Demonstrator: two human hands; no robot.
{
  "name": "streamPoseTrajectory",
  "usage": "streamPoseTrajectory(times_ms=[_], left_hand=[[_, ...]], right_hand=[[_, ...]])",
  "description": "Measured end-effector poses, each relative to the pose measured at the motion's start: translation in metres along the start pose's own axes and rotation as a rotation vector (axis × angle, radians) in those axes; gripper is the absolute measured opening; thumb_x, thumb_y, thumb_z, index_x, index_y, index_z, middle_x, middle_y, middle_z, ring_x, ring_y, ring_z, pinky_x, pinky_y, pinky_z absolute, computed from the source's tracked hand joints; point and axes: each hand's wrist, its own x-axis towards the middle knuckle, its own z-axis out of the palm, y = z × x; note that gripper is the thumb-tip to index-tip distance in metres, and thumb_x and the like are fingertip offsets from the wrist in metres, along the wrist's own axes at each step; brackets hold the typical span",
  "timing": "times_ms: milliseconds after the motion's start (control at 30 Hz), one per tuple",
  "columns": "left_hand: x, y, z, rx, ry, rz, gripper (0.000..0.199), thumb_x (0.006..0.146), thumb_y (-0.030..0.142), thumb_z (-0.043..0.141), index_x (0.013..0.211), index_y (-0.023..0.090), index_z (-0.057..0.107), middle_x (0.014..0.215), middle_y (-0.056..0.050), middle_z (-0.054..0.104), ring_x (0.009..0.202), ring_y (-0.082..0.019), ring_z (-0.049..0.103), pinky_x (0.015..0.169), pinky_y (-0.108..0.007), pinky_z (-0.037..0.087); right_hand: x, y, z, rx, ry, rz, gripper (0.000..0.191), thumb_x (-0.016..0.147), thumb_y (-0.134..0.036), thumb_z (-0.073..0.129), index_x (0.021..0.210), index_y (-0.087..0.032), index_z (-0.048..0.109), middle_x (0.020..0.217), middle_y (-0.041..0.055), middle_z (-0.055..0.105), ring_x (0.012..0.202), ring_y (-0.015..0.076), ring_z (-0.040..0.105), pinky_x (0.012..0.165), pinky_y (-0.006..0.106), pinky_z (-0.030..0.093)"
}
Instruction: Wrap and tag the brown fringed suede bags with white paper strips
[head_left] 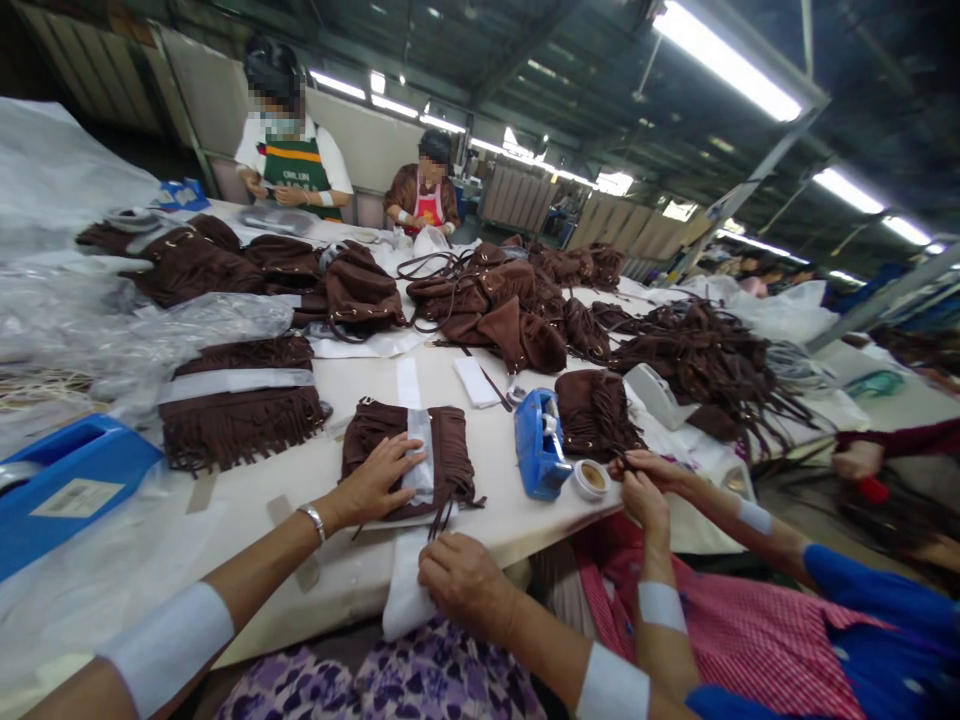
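Observation:
A dark brown fringed bag (pixel 450 440) lies flat on the table before me, with a strip of white wrapping paper (pixel 421 450) running across it. My left hand (pixel 379 482) rests on the bag and the edge of the strip, its fingers stretched out. At the table's front edge, my right hand (pixel 466 582) is closed on the white strip's near end (pixel 409 590), which hangs over the edge. The bag's fringe reaches down close to my right hand. Its fingertips are partly hidden.
A blue tape dispenser (pixel 538 450) and a tape roll (pixel 591 480) stand to the right, beside a co-worker's hands (pixel 645 485). A banded fringed bag (pixel 240 400) and another blue dispenser (pixel 67 490) lie left. Brown bags (pixel 480 300) are heaped behind; two people stand beyond.

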Motion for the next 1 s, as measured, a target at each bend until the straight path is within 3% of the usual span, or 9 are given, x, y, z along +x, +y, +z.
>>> streamPoseTrajectory(times_ms=[200,367,600,833,900,1000], left_hand=[[-0.001,0.000,0.000,0.006,0.006,0.010,0.055,0.090,0.028,0.058,0.143,0.024,0.045,0.153,-0.014,0.041,0.147,-0.034,0.027,0.119,-0.064,0.021],[-0.001,0.002,-0.001,-0.001,-0.004,0.005,0.055,0.091,0.029,0.058,0.143,0.023,0.045,0.153,-0.014,0.040,0.147,-0.034,0.026,0.120,-0.063,0.020],[-0.002,0.000,0.000,-0.011,-0.005,-0.001,0.055,0.091,0.028,0.058,0.143,0.024,0.044,0.155,-0.013,0.039,0.148,-0.033,0.024,0.120,-0.063,0.020],[-0.003,0.002,0.000,-0.001,0.021,0.007,0.058,0.089,0.026,0.059,0.144,0.025,0.042,0.153,-0.013,0.042,0.148,-0.033,0.026,0.119,-0.064,0.023],[-0.003,0.002,0.000,0.003,0.026,0.007,0.060,0.088,0.025,0.059,0.145,0.026,0.041,0.153,-0.013,0.042,0.148,-0.033,0.027,0.119,-0.064,0.024],[-0.004,0.002,0.000,0.005,0.024,0.002,0.062,0.088,0.024,0.059,0.147,0.028,0.039,0.155,-0.012,0.040,0.148,-0.032,0.026,0.119,-0.064,0.024]], right_hand=[[0.000,0.006,-0.018,0.013,-0.167,-0.152,0.014,0.096,-0.034,0.062,0.090,-0.021,0.058,0.095,0.0018,0.064,0.084,0.0183,0.052,0.067,0.030,0.039],[0.005,0.018,-0.032,0.195,-0.195,-0.118,0.006,0.097,-0.023,0.057,0.100,-0.021,0.062,0.106,0.0027,0.068,0.091,0.0162,0.060,0.075,0.026,0.044],[0.011,0.015,-0.036,0.575,-0.106,0.083,0.029,0.085,-0.006,0.050,0.106,-0.021,0.062,0.107,0.0035,0.069,0.099,0.0151,0.065,0.086,0.023,0.046],[0.009,0.002,-0.039,0.423,-0.142,0.051,0.027,0.075,-0.013,0.053,0.100,-0.024,0.060,0.092,0.0023,0.068,0.087,0.0185,0.063,0.076,0.026,0.045],[0.012,0.005,-0.040,0.433,-0.090,0.054,0.031,0.071,-0.011,0.052,0.099,-0.023,0.060,0.090,0.0025,0.068,0.085,0.0187,0.063,0.076,0.026,0.045],[0.020,0.019,-0.044,0.548,0.061,0.169,0.036,0.067,-0.007,0.048,0.097,-0.021,0.063,0.089,0.0034,0.069,0.085,0.0180,0.063,0.078,0.026,0.046]])
